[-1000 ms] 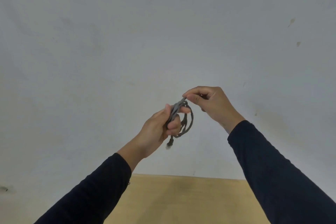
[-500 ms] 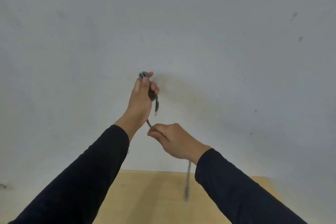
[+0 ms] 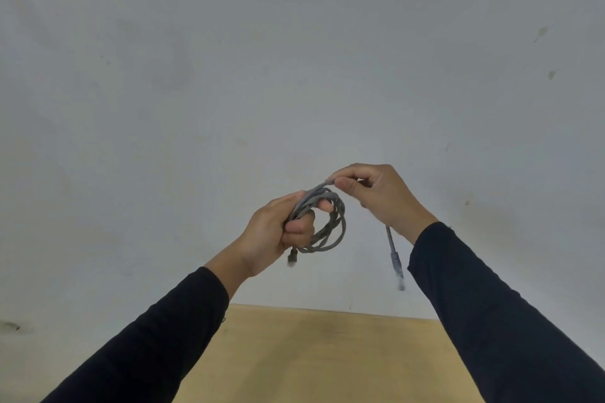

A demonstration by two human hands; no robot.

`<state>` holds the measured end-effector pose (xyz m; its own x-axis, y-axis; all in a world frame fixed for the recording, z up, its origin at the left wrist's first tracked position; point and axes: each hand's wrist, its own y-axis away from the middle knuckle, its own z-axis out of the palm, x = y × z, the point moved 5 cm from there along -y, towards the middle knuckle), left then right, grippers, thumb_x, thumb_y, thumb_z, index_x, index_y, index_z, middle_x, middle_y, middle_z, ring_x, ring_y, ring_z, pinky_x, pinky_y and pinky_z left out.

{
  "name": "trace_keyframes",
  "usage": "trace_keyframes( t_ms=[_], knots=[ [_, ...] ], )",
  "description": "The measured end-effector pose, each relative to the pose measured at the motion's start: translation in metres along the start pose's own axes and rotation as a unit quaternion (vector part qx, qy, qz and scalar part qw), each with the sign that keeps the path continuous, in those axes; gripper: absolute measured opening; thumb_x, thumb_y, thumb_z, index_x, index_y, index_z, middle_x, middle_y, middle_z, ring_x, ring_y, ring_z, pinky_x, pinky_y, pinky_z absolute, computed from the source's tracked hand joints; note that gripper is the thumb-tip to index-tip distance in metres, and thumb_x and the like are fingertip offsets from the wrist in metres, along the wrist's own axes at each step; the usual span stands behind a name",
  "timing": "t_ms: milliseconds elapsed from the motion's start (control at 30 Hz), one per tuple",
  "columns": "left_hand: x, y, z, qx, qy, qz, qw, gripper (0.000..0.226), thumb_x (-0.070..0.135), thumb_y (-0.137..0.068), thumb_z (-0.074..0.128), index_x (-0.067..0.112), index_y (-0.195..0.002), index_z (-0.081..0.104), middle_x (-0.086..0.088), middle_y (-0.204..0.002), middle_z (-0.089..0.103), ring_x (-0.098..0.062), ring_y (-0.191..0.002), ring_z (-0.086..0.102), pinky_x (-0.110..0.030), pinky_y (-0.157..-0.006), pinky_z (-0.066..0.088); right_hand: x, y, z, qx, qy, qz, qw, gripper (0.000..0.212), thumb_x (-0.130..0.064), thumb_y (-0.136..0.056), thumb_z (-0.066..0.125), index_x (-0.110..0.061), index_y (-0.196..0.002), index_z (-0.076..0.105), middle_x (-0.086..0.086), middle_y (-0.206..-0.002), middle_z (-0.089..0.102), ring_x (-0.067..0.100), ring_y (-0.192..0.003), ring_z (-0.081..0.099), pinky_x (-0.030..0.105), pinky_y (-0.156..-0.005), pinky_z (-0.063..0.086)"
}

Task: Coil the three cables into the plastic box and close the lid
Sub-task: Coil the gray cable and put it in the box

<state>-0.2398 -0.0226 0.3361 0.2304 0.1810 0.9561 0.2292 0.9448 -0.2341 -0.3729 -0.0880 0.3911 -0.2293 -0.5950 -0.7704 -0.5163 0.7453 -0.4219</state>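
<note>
The left hand [image 3: 275, 232] is curled round several loops of the grey cable [image 3: 327, 226], held up in the air before a pale wall [image 3: 229, 75]. The right hand [image 3: 383, 196] pinches the strand just beside the coil; the cable's free end hangs below it, above the desk [image 3: 327, 357].

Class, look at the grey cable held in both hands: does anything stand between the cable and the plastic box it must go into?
That cannot be judged: the plastic box is not in view. The left hand grips the coiled cable, the right hand pinches its free end, both raised before a bare wall above the table.
</note>
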Motion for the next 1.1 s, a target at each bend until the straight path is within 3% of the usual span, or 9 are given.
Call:
trace_keyframes(
  t_ms=[133, 333, 400, 433, 467, 567, 700, 900, 1100],
  knots=[
    [0.014, -0.004, 0.008, 0.016, 0.094, 0.025, 0.995, 0.057, 0.039, -0.099, 0.018, 0.015, -0.087, 0.069, 0.008, -0.049, 0.014, -0.006, -0.042, 0.015, -0.021, -0.047, 0.016, 0.016, 0.008, 0.001, 0.071, -0.066, 0.04, 0.994, 0.02, -0.018, -0.092, 0.053, -0.025, -0.091, 0.072, -0.013, -0.051, 0.051, 0.009, -0.044, 0.033, 0.021, -0.046, 0.031],
    [0.014, -0.01, -0.003, 0.155, 0.119, 0.053, 0.979, 0.058, 0.047, -0.098, 0.021, 0.016, -0.085, 0.068, 0.013, -0.042, 0.022, -0.005, -0.039, 0.019, -0.021, -0.048, 0.018, 0.012, 0.015, 0.021, 0.03, -0.198, 0.055, 0.978, 0.029, -0.028, -0.096, 0.043, -0.025, -0.117, 0.063, 0.003, -0.096, 0.071, 0.021, -0.045, 0.033, 0.029, -0.049, 0.046],
    [0.01, -0.011, -0.002, 0.185, 0.144, 0.058, 0.97, 0.057, 0.047, -0.099, 0.022, 0.017, -0.084, 0.069, 0.012, -0.043, 0.021, -0.006, -0.039, 0.019, -0.021, -0.049, 0.02, 0.011, 0.016, 0.027, 0.027, -0.209, 0.061, 0.976, 0.035, -0.033, -0.092, 0.049, -0.024, -0.125, 0.056, 0.001, -0.102, 0.073, 0.047, -0.069, 0.049, 0.029, -0.051, 0.049],
    [0.008, -0.011, -0.001, 0.199, 0.16, 0.059, 0.965, 0.057, 0.046, -0.099, 0.022, 0.018, -0.084, 0.069, 0.011, -0.043, 0.021, -0.007, -0.04, 0.019, -0.022, -0.05, 0.021, 0.012, 0.016, 0.028, 0.032, -0.208, 0.062, 0.976, 0.036, -0.03, -0.091, 0.053, -0.024, -0.126, 0.055, -0.001, -0.101, 0.073, 0.048, -0.087, 0.054, 0.028, -0.051, 0.049],
    [0.005, -0.01, 0.0, 0.212, 0.175, 0.057, 0.96, 0.057, 0.046, -0.099, 0.022, 0.017, -0.084, 0.068, 0.01, -0.043, 0.021, -0.007, -0.04, 0.019, -0.022, -0.051, 0.022, 0.012, 0.015, 0.03, 0.039, -0.206, 0.061, 0.976, 0.035, -0.025, -0.091, 0.055, -0.023, -0.126, 0.055, -0.002, -0.098, 0.073, 0.042, -0.092, 0.057, 0.028, -0.05, 0.049],
    [-0.004, -0.01, 0.001, 0.225, 0.204, 0.056, 0.951, 0.055, 0.046, -0.099, 0.021, 0.015, -0.088, 0.065, 0.01, -0.042, 0.022, -0.008, -0.04, 0.021, -0.022, -0.055, 0.026, 0.012, 0.015, 0.031, 0.059, -0.155, 0.046, 0.985, 0.031, -0.016, -0.092, 0.053, -0.024, -0.121, 0.059, -0.001, -0.08, 0.068, 0.012, -0.055, 0.052, 0.026, -0.048, 0.043],
    [-0.016, -0.008, 0.0, 0.208, 0.219, 0.042, 0.952, 0.052, 0.044, -0.1, 0.022, 0.01, -0.086, 0.06, 0.006, -0.043, 0.028, -0.01, -0.041, 0.03, -0.026, -0.063, 0.031, 0.014, 0.011, 0.03, 0.042, -0.099, 0.046, 0.993, 0.029, -0.012, -0.092, 0.052, -0.028, -0.113, 0.064, -0.002, -0.066, 0.054, 0.006, -0.048, 0.039, 0.019, -0.046, 0.034],
    [-0.02, -0.002, -0.021, 0.139, -0.054, -0.078, 0.986, 0.066, 0.053, -0.096, 0.016, 0.009, -0.095, 0.066, -0.001, -0.067, 0.059, -0.016, -0.064, 0.062, -0.029, -0.072, 0.049, 0.008, 0.008, 0.03, -0.081, 0.127, 0.038, 0.988, 0.028, -0.013, -0.091, 0.051, -0.028, -0.106, 0.068, -0.011, -0.064, 0.056, -0.003, -0.052, 0.048, 0.005, -0.054, 0.037],
    [-0.02, -0.006, -0.02, 0.11, -0.263, -0.056, 0.957, 0.041, 0.037, -0.099, 0.032, 0.008, -0.098, 0.06, 0.003, -0.069, 0.051, -0.011, -0.063, 0.059, -0.042, -0.084, 0.052, 0.01, 0.005, 0.037, -0.117, 0.158, 0.03, 0.98, 0.026, -0.015, -0.09, 0.052, -0.031, -0.1, 0.07, -0.013, -0.067, 0.062, -0.004, -0.056, 0.051, 0.008, -0.056, 0.037]
  ],
)
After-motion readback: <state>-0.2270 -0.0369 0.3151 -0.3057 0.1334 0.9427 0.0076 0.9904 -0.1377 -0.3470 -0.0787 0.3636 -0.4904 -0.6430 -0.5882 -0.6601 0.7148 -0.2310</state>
